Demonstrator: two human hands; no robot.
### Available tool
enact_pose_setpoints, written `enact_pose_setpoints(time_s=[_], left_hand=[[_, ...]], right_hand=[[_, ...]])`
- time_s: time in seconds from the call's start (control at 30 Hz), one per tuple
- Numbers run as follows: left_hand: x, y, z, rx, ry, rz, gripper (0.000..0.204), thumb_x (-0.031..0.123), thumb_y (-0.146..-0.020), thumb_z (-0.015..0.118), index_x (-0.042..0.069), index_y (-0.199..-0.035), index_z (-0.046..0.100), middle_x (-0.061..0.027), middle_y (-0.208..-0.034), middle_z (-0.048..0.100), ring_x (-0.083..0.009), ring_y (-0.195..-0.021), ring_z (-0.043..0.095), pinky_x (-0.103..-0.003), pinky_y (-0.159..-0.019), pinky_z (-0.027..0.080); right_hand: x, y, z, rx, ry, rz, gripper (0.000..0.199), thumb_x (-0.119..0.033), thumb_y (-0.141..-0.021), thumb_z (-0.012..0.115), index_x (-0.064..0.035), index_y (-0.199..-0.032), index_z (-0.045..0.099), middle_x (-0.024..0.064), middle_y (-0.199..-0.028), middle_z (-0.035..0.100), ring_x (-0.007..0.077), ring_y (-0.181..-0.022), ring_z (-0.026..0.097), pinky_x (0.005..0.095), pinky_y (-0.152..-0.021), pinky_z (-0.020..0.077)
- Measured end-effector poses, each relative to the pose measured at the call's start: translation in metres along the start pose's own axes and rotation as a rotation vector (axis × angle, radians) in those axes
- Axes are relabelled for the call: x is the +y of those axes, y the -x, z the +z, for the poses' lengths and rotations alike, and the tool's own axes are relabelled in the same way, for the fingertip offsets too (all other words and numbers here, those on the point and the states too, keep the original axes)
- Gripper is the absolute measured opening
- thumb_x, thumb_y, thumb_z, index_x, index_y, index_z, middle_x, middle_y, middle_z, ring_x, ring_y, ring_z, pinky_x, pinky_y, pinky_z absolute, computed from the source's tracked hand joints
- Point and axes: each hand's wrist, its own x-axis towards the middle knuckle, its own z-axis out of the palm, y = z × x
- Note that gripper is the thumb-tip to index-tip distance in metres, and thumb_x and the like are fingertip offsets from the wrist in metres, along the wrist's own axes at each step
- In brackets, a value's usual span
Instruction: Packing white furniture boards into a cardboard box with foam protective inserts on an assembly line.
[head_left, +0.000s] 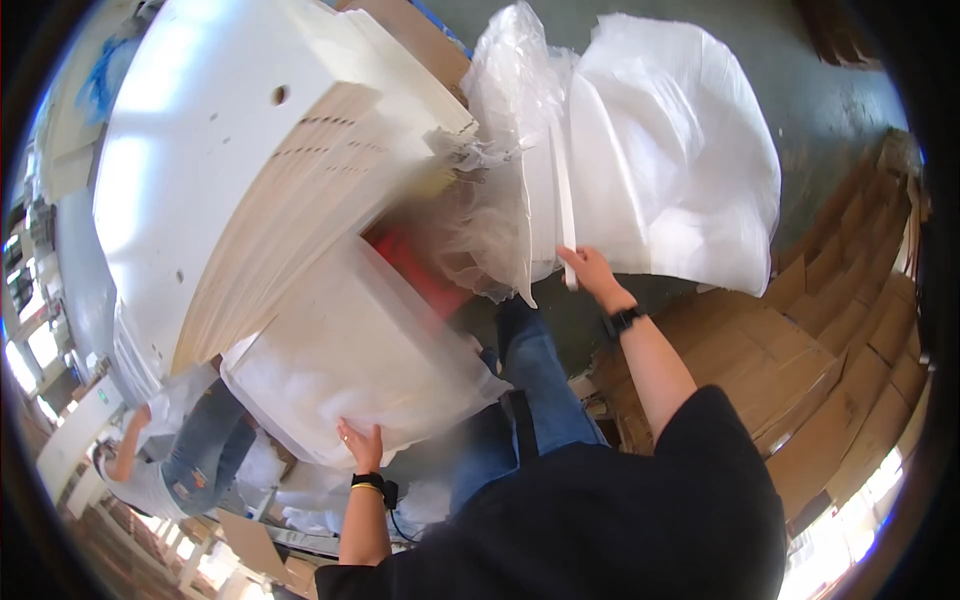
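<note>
We see a tall stack of white boards [200,150] filling the upper left, its layered brown edges fanned toward us and a few small round holes showing in the top face. To its right stands a bulky bundle wrapped in white foam sheeting [680,170], with loose clear plastic film [490,180] crumpled between the two. Flattened brown cardboard [830,340] lies spread over the floor along the right side.

Below the stack, a white panel in cloudy plastic wrap [360,360] tilts out toward us, blurred across its upper part. Our left hand [362,445] meets its lower edge from underneath, fingers spread and pressed against the wrap, so the panel rests on the hand; whether the fingers curl round the edge we cannot tell. Our right hand [592,272] reaches up to the foam bundle and pinches the lower end of a narrow white strip [564,200] that runs upright along its front, thumb and fingers closed on it.

At lower left another person [175,455] in jeans and a light top bends over. A dark watch [622,320] sits on our right wrist, a dark band [368,481] on our left.
</note>
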Motion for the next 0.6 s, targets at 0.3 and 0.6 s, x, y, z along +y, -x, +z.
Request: enact_pose_setpoints(time_s=[0.3, 0.6], left_hand=[[-0.008, 0.005, 0.012, 0.092, 0.106, 0.015, 0.090, 0.026, -0.068, 0.071, -0.007, -0.133, 0.018, -0.0288, -0.133, 0.027, -0.0434, -0.127, 0.019, -0.045, -0.106, 0.018], [-0.027, 0.022, 0.017, 0.208, 0.181, -0.078, 0.094, 0.047, -0.067, 0.070, 0.017, -0.139, 0.018, -0.0150, -0.145, 0.013, -0.0371, -0.133, 0.009, -0.058, -0.101, 0.018]], right_hand=[[-0.110, 0.258, 0.028, -0.400, -1.184, 0.064, 0.058, -0.053, -0.085, 0.044, 0.0007, -0.107, 0.050, 0.0098, -0.084, 0.056, 0.0213, -0.079, 0.056, 0.0313, -0.071, 0.0487], [-0.133, 0.377, 0.108, -0.504, -1.113, -0.132, 0.051, -0.042, -0.088, 0.045, 0.0006, -0.117, 0.047, 0.0171, -0.110, 0.055, 0.0308, -0.106, 0.051, 0.0433, -0.095, 0.0376]])
